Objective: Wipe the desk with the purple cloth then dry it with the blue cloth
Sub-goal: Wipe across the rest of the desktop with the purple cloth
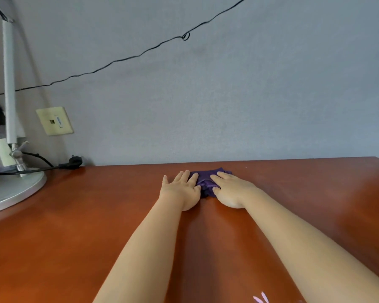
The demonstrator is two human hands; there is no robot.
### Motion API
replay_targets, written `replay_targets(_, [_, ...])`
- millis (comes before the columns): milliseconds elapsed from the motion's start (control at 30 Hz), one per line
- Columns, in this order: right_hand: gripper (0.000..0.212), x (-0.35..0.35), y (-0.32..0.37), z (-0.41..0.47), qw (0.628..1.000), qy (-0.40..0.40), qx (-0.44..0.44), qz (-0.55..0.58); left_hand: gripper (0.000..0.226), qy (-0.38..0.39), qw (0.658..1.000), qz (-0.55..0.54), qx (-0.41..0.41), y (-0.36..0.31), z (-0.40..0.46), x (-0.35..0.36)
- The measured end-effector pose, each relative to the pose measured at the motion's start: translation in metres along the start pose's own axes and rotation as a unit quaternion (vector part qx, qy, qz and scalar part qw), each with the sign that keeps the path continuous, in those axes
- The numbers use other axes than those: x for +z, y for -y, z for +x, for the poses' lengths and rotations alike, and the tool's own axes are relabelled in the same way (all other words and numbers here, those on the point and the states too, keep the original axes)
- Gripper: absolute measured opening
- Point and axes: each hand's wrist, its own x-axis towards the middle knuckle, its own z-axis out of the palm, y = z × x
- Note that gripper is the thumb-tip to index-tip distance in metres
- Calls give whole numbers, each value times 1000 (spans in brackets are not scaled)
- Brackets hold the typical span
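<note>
A silver desk lamp base (pixel 11 190) sits at far left, its white arm (pixel 8 84) rising upright. Right of the arm, a beige wall plate (pixel 54 120) is mounted on the grey wall (pixel 228 101), which a black cable (pixel 140 54) crosses diagonally.

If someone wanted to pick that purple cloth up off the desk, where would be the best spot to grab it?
Probably the bunched middle of the purple cloth, pinched from above. It lies crumpled on the desk, so raised folds give fingers something to close on. The left hand and right hand press flat on its near sides; the far edge by the wall is free.
</note>
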Motion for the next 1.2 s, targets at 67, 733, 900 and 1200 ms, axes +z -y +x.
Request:
replay_targets(67, [54,-1,-3,19,1000,-4,4,2,54,-6,1000,-1,1,5,20,-1])
replay_targets(733, [52,-4,-2,48,1000,-18,14,14,55,-12,1000,-23,11,19,51,-2])
replay_targets(900, [52,2,7,0,1000,0,6,17,55,4,1000,-7,3,8,-2,0])
replay_targets(1200, [53,10,12,-107,999,32,3,19,56,25,1000,15,-6,-29,-102,7])
